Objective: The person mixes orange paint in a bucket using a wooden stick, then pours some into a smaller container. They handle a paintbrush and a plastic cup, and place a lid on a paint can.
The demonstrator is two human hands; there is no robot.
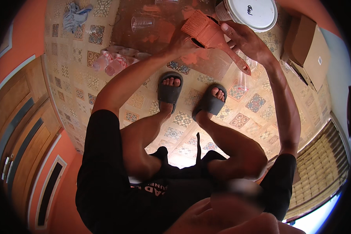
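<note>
A wide paintbrush [206, 33] coated in orange paint is held above the floor, bristles up-left and its handle pointing down-right. My left hand [182, 43] grips it from the left at the base of the bristles. My right hand [245, 39] has its fingers on the other side, near the top of the handle. Just beyond it stands a paint bucket with a white lid [253, 13]. I am squatting, and my feet in grey sandals [169, 91] rest on the patterned tile floor [257, 103].
A sheet smeared with orange paint [163, 23] lies ahead with a clear plastic cup [141, 23] on it. Pinkish clear bottles [112, 62] lie to the left, a blue cloth [76, 16] far left, a cardboard box [308, 50] right. Wooden doors [23, 132] stand at left.
</note>
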